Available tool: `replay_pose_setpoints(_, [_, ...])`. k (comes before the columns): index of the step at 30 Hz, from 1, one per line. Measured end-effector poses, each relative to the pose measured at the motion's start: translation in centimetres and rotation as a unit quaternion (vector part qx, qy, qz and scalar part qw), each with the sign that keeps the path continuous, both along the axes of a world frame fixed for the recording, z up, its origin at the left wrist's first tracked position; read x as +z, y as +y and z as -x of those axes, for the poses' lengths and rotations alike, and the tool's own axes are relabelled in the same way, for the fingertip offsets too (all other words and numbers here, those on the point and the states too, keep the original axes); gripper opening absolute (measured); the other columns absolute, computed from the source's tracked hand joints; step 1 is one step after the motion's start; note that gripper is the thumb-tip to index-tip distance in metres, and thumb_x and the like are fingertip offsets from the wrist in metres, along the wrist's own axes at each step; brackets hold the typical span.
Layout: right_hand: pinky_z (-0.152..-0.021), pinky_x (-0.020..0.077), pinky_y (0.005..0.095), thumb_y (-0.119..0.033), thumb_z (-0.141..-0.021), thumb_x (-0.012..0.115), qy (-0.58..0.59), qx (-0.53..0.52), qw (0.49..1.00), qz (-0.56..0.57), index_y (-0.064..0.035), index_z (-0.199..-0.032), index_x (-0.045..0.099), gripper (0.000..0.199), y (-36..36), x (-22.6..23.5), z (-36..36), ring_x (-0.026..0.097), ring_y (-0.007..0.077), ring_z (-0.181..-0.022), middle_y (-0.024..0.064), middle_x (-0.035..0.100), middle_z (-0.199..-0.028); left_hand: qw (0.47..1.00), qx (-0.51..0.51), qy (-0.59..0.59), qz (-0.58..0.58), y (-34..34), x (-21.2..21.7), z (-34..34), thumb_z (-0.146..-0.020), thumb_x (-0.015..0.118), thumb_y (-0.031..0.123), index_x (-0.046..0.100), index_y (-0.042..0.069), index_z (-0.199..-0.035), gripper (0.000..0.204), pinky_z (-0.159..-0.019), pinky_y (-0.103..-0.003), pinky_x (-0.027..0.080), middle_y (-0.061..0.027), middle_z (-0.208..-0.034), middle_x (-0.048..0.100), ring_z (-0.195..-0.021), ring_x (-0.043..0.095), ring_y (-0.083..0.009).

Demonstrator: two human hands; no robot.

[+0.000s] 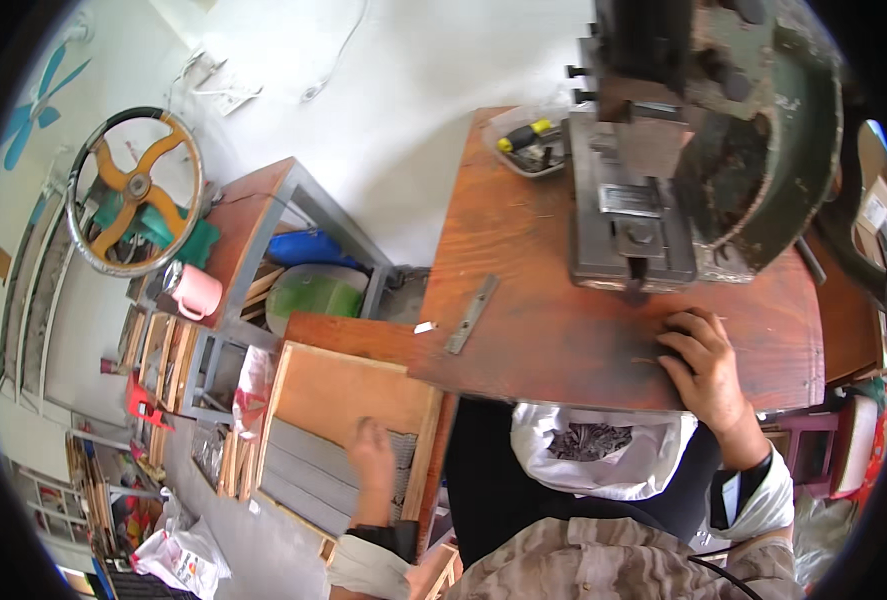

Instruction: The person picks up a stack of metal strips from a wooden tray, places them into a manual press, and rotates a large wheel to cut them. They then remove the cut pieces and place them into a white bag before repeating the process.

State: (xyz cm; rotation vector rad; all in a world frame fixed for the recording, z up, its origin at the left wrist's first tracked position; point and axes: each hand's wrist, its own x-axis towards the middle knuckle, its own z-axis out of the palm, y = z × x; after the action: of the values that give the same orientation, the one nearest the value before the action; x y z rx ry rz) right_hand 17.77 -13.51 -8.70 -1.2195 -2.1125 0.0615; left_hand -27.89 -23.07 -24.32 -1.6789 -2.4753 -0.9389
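My left hand reaches down over a shallow wooden tray, beside rows of grey strips that fill its nearer part. Motion smears its fingers, so whether they grip a strip does not show. On the right, my right hand rests on the brown wooden tabletop, fingers bent and apart, with nothing visible in them. Just beyond it stands a heavy press with a metal die block. A narrow metal bar with holes lies on the tabletop's left side.
A white sack of dark metal scraps hangs open below the table's front edge. A clear plastic box with a yellow-black tool sits left of the press. A handwheel, a pink mug and a grey-framed stand are at left.
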Motion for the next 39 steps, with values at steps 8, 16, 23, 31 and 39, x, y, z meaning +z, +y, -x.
replay_pose_setpoints(8, [-0.089,0.044,0.0439,0.0,-0.069,0.067,0.004,-0.012,0.999,0.042,0.0005,-0.091,0.064,0.022,0.1,0.0,1.1,0.052,0.0381,-0.106,0.0162,0.059,-0.105,0.959,0.03,0.181,0.215,-2.6,-2.8,6.2,-0.085,0.063,0.019,0.057,0.0,-0.117,0.038,-0.103,-0.053,0.029,-0.0207,-0.129,0.051,-0.126,0.04,-0.0371])
replay_pose_setpoints(16, [-0.09,0.0423,0.0441,0.0,-0.069,0.066,0.001,-0.025,0.998,0.05,0.0007,-0.09,0.063,0.02,0.4,0.3,1.5,0.051,0.0382,-0.106,0.0164,0.058,-0.104,0.954,-0.031,-0.235,0.184,-1.6,-2.8,11.2,-0.07,0.08,0.014,0.062,-0.004,-0.105,0.043,-0.069,-0.033,0.051,-0.015,-0.085,0.067,-0.076,0.064,-0.0231])
replay_pose_setpoints(23, [-0.091,0.042,0.0443,0.0,-0.07,0.065,-0.007,-0.037,0.998,0.052,0.0008,-0.09,0.063,0.02,0.3,0.3,1.7,0.051,0.0385,-0.107,0.0168,0.058,-0.105,0.944,-0.035,-0.23,0.233,-0.5,-1.6,10.7,-0.059,0.088,0.009,0.063,-0.004,-0.098,0.048,-0.061,-0.028,0.05,-0.0084,-0.079,0.065,-0.068,0.059,-0.0146])
replay_pose_setpoints(31, [-0.091,0.0424,0.0441,0.0,-0.071,0.065,-0.019,-0.035,0.998,0.041,0.0014,-0.09,0.062,0.02,0.2,0.3,1.6,0.051,0.0385,-0.107,0.0172,0.057,-0.105,0.942,-0.035,-0.255,0.214,-0.9,-2.9,11.8,-0.06,0.087,0.007,0.064,-0.003,-0.098,0.045,-0.058,-0.027,0.049,-0.0069,-0.074,0.064,-0.064,0.057,-0.0129])
replay_pose_setpoints(39, [-0.091,0.0427,0.0446,0.0,-0.07,0.065,-0.02,-0.038,0.998,0.04,0.0018,-0.091,0.062,0.021,0.2,0.2,1.6,0.051,0.0387,-0.107,0.0175,0.057,-0.106,0.952,-0.01,-0.171,0.255,-0.7,-0.8,9.4,-0.063,0.084,0.012,0.064,-0.005,-0.104,0.048,-0.066,-0.032,0.052,-0.0142,-0.08,0.067,-0.071,0.064,-0.0223])
